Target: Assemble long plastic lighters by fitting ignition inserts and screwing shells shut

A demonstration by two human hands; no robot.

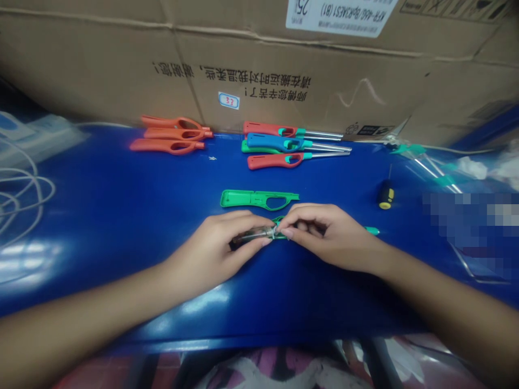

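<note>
My left hand [231,237] is closed around a small, dark see-through lighter fuel tank [255,234], whose metal-looking end points right. At that end, the fingertips of my right hand [320,232] are pinched together; what they hold, if anything, is too small to make out. Beneath the fingers shows part of a green lighter shell [279,220], mostly hidden by my hands. Just beyond lies another green shell half [259,199], its hollow side up. A teal tip [372,230] pokes out past my right wrist.
Orange lighter handles [170,145] lie at the back left. Several assembled lighters [279,160] are stacked at the back centre. A screwdriver [386,195] stands right, near metal lighter tubes [433,167]. A cardboard box [121,70] walls off the back; white cable [34,183] coils left.
</note>
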